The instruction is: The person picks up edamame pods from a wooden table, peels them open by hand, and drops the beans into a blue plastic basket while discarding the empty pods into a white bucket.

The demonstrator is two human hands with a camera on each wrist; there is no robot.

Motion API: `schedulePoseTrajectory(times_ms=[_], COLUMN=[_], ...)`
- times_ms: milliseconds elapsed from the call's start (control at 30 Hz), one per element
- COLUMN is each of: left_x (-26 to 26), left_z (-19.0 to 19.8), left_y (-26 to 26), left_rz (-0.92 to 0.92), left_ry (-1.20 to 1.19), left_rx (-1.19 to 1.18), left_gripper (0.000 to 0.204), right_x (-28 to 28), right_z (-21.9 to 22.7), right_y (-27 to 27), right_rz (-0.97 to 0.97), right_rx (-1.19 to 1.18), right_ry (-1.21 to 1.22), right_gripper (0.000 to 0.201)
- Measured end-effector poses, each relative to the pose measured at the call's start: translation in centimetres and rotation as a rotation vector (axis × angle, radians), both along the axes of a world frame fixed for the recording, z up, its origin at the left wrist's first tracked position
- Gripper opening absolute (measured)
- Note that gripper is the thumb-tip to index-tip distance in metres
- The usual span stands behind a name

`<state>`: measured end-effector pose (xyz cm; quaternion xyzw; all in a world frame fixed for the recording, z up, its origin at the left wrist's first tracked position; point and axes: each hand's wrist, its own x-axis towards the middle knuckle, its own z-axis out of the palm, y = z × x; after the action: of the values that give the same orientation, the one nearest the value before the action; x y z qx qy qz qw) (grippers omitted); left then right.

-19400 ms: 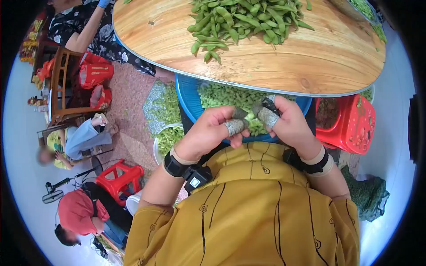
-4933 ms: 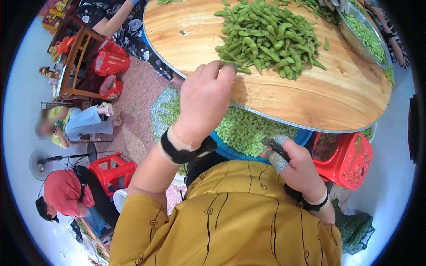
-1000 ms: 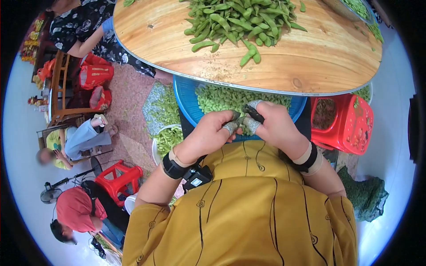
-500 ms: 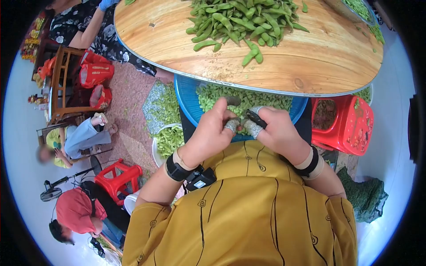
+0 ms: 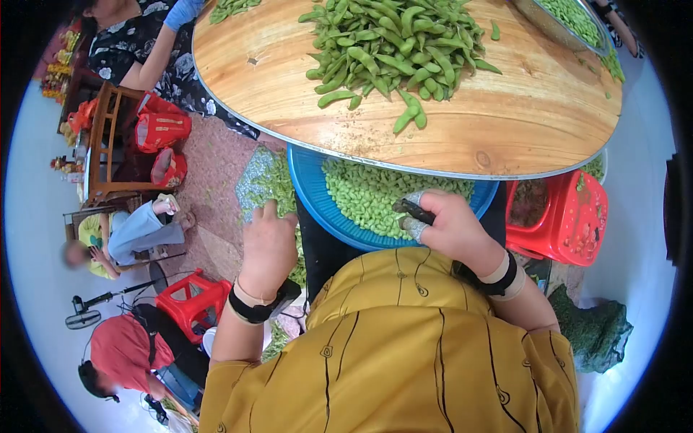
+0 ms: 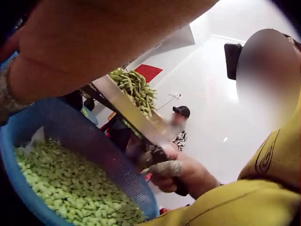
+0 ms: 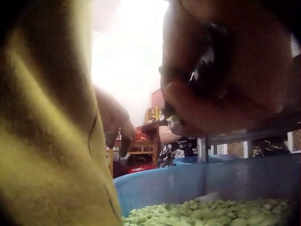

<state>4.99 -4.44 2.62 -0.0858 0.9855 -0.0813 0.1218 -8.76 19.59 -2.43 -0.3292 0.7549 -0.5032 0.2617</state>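
My left hand (image 5: 268,249) hangs left of the blue basket (image 5: 306,196), over green hulls (image 5: 297,268) in a container that it mostly hides. Its fingers point away and down, and nothing shows in them. In the right wrist view the same left hand (image 7: 113,117) dangles with loose fingers. My right hand (image 5: 462,229), its thumb and finger wrapped in grey tape, grips a slim black object (image 5: 417,211) over the basket. A speck of green shows at its fingertips in the left wrist view. Shelled green beans (image 5: 364,198) fill the basket.
A wooden tabletop (image 5: 541,108) overhangs the basket, bearing a heap of edamame pods (image 5: 404,54) and a metal bowl (image 5: 570,29) of beans. A red stool (image 5: 577,224) stands at right, another red stool (image 5: 191,303) at left. Other people sit on the left.
My left hand, beside the right over the basket until half a second ago, has swung left over the hulls. My right hand stays over the basket with the black object.
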Motion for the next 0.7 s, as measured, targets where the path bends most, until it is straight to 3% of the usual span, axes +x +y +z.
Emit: schedulePoseTrajectory(times_ms=[33,100,133,200,333,400,500,533,600,633,700], left_x=[-0.6,-2.9,-4.0,-7.3,-11.9,-12.9,-12.9,-12.6,-11.0,-10.2,-8.9], left_z=[0.4,1.8,2.3,2.9,1.8,0.8,0.3,0.5,1.2,1.7,2.5], left_y=[0.4,1.9,2.9,5.2,6.4,6.1,5.9,5.9,6.0,6.2,6.8], left_rz=[0.0,0.049,0.018,-0.17,-0.219,-0.147,-0.152,-0.158,-0.086,-0.084,0.197], left_ry=[0.001,0.344,0.411,0.681,0.739,0.625,0.74,0.738,0.653,0.647,0.333], left_rx=[-0.002,0.467,0.518,0.546,0.467,0.355,0.42,0.42,0.77,0.771,1.451], left_gripper=[0.019,0.02,0.023,0.024,0.028,0.029,0.02,0.02,0.03,0.03,0.03], right_x=[0.1,0.3,0.4,0.4,0.6,0.7,1.1,1.3,1.4,1.0,0.3], right_z=[-0.2,-0.2,-0.1,0.2,1.4,2.0,2.2,2.4,3.9,5.5,6.8], right_y=[-0.1,-0.4,-0.6,-0.5,0.8,1.4,2.2,2.1,1.8,1.6,1.5], right_rz=[0.013,0.027,0.048,0.069,0.052,0.018,-0.009,-0.072,-0.139,-0.18,-0.219], right_rx=[0.042,0.082,0.057,0.033,0.074,0.056,0.046,-0.061,-0.168,-0.204,-0.236], right_ry=[0.065,0.133,0.101,0.081,0.117,0.108,-0.039,-0.084,-0.137,-0.286,-0.437], right_gripper=[0.019,0.019,0.02,0.021,0.021,0.021,0.017,0.019,0.023,0.028,0.033])
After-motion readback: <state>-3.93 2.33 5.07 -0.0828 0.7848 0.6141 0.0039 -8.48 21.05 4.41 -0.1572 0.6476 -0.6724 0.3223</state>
